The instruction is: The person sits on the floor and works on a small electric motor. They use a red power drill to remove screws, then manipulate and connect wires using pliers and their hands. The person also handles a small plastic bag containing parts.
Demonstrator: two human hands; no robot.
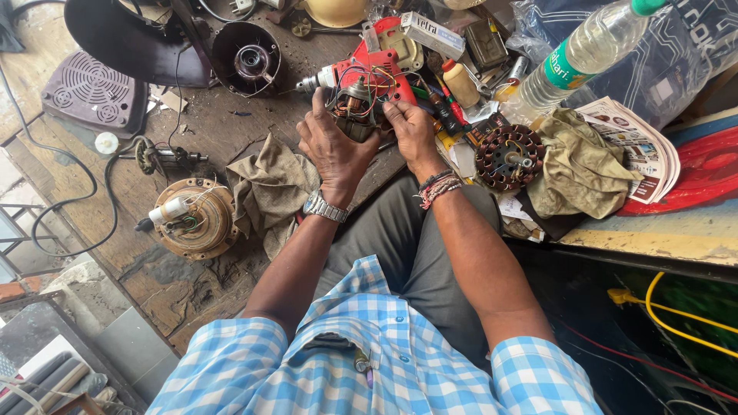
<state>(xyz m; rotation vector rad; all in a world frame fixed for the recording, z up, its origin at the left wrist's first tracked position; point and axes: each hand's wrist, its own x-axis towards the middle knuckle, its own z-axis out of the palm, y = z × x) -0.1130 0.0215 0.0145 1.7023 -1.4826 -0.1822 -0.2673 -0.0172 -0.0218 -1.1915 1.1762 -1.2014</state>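
An opened red electric drill [361, 73] lies on the worn wooden bench [192, 277], its motor and coloured wires exposed. My left hand [332, 147], with a metal wristwatch, grips the dark motor part just below the drill body. My right hand [411, 131], with thread bands at the wrist, pinches the wires and motor at the drill's right side. Both hands close on the same assembly.
A copper-wound stator [507, 157] and a tan rag [576, 165] lie right of my hands. Another rag [269, 192] and a round fan motor [192, 219] sit left. A clear plastic bottle [576, 58], newspaper [638, 146], screwdrivers and small parts crowd the back.
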